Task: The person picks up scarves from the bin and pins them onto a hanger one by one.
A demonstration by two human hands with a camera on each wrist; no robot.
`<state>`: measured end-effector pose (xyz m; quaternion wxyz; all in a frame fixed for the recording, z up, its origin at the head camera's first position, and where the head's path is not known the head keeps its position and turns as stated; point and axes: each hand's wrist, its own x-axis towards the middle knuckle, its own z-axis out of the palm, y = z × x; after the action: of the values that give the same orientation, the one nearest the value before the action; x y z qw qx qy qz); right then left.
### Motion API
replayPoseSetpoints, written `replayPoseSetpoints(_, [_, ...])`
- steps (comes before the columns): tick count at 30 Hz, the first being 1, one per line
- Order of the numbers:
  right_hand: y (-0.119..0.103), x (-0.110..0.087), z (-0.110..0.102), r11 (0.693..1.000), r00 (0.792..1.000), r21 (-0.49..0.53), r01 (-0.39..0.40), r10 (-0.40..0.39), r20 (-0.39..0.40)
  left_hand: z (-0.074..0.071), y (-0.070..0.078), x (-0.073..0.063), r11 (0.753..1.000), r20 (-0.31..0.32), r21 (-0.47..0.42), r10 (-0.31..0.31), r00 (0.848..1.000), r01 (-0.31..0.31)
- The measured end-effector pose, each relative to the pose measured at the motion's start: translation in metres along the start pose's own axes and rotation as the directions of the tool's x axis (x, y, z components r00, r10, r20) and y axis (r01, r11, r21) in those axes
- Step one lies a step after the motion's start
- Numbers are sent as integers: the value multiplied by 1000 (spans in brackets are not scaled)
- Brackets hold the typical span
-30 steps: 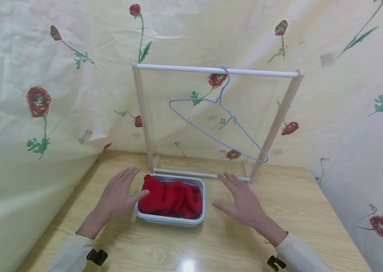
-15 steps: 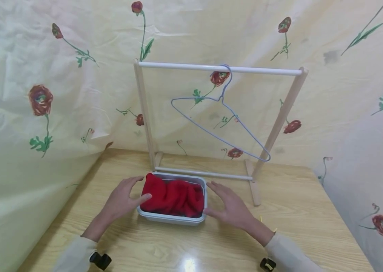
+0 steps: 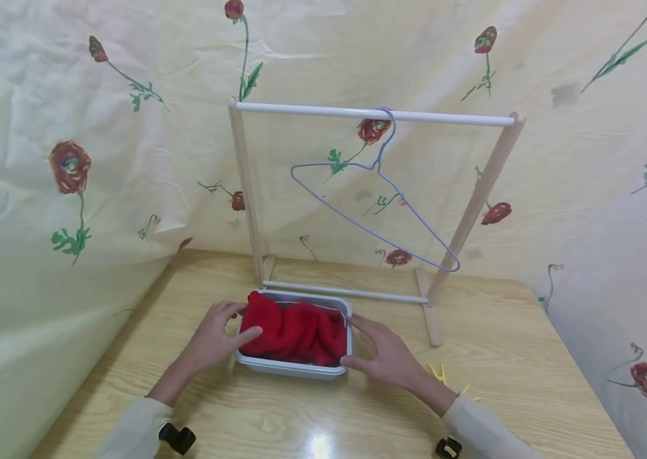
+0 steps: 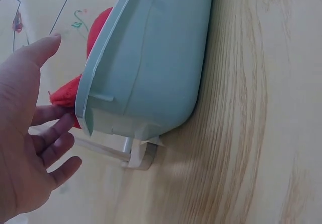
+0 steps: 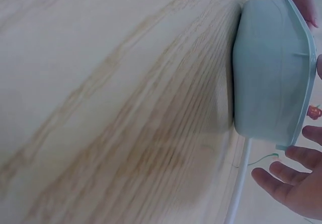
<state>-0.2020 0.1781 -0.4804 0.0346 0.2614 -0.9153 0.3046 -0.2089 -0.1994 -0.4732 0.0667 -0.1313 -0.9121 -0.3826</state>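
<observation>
A pale blue-green plastic basin (image 3: 294, 369) stands on the wooden table with a crumpled red cloth (image 3: 300, 331) inside. At the basin's left end is my left hand (image 3: 213, 335), its thumb stretched over the cloth's left part. In the left wrist view, the left fingers (image 4: 58, 133) are slightly bent at the rim, close to a corner of cloth; the thumb stands apart. My right hand (image 3: 389, 354) is at the opposite end, with loosely spread fingers by the rim. The right wrist view shows right fingertips at or very near the rim; firm contact cannot be told.
Behind the basin stands a wooden rack with a white top rail (image 3: 449, 118) and a lower rail (image 3: 357, 294). A blue wire hanger (image 3: 352, 220) hangs tilted from the top rail. Yellow clothespins (image 3: 440, 374) lie beside the right forearm. Flowered fabric (image 3: 128, 146) surrounds the table.
My right hand has moved left and come to the basin's right rim. My left hand has shifted slightly right and closer to the left rim. Yellow clothespins have come into view by the right forearm.
</observation>
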Motion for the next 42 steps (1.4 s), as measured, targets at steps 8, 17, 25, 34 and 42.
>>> replayPoseSetpoints(8, [6, -1, 0, 999, 1000, 37, 9, -10, 22, 4, 2, 6, 1000, 80, -11, -25, 996, 26])
replayPoseSetpoints(17, [10, 1, 0, 998, 999, 59, 18, -20, 38, 7, 14, 12, 995, 177, -72, -48, 983, 62])
replayPoseSetpoints(25, [9, 2, 0, 998, 999, 63, 19, -21, 41, 10, 24, 20, 980, 264, -194, 21, 964, 32])
replayPoseSetpoints(34, [9, 1, -1, 997, 999, 72, 5, -9, 46, 14, 25, 22, 947, 248, -311, -4, 969, 83])
replayPoseSetpoints(42, [7, 1, -1, 997, 999, 82, -5, 1, 51, 14, 26, 20, 971, 232, -237, 15, 973, 42])
